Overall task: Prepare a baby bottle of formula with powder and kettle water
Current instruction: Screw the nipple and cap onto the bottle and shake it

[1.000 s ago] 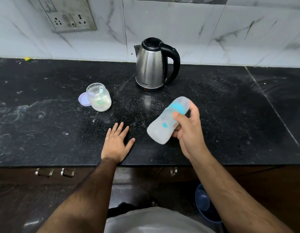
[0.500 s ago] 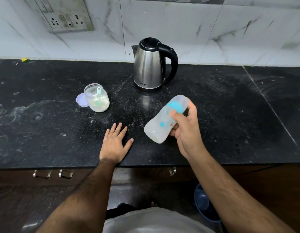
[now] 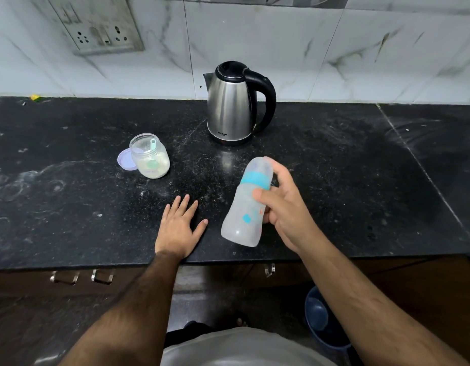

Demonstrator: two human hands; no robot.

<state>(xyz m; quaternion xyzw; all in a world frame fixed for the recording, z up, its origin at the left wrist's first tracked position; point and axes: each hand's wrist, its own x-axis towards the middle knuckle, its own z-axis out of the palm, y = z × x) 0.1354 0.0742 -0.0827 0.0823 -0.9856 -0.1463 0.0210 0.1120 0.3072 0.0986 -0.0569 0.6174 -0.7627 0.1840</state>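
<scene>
Gripped by the right hand (image 3: 286, 212), baby bottle (image 3: 245, 204) has swung more upright; left hand (image 3: 179, 225) stays flat.

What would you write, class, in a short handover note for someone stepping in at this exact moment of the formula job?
Right hand: gripping the capped, translucent baby bottle with a blue collar, tilted above the black stone counter; contents look cloudy.
Left hand: flat on the counter, holding nothing.
Stainless steel electric kettle with black handle: upright at the back, lid shut.
Clear powder jar: open, green scoop inside, lilac lid beside it.
Done, apparently: powder and water in, cap on.
Left: finish mixing, close the jar.
</scene>
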